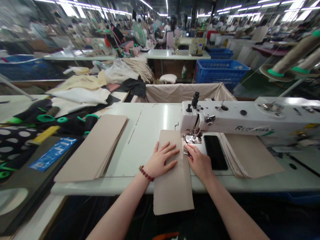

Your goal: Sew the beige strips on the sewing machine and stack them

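A long beige fabric panel point(172, 196) lies under the white sewing machine point(192, 116), its near end hanging over the table's front edge. My left hand point(162, 160) rests flat on the panel with its fingers spread. At the panel's right edge, just in front of the presser foot point(192, 138), my right hand point(200, 161) is closed around a small metal-tipped tool point(185, 152). Most of that tool is hidden by the fingers, so its kind does not show. A black phone point(215, 153) lies right of this hand.
Beige panels point(97, 146) are stacked at the left, and another stack point(250, 155) lies right of the phone, partly beneath the machine arm. Thread cones point(91, 123) and cloth pieces point(80, 88) crowd the far left. Behind the table are a fabric-lined bin point(180, 91) and a blue crate point(220, 70).
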The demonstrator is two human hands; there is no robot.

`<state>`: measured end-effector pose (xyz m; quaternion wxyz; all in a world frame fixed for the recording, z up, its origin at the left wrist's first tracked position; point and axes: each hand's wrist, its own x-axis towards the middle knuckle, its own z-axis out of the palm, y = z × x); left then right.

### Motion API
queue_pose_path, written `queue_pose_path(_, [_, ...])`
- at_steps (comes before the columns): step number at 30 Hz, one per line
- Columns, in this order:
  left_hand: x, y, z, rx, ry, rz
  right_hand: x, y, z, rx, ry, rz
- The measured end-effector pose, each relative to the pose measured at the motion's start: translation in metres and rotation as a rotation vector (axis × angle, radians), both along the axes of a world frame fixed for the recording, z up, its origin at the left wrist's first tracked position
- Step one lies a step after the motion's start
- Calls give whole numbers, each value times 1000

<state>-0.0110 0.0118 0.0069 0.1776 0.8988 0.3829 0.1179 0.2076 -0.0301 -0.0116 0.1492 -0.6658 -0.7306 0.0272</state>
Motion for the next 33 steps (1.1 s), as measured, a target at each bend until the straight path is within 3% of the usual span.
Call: queue_pose_path(33, [0, 1, -4, 31, 4, 8, 1, -2, 1, 13, 13, 17])
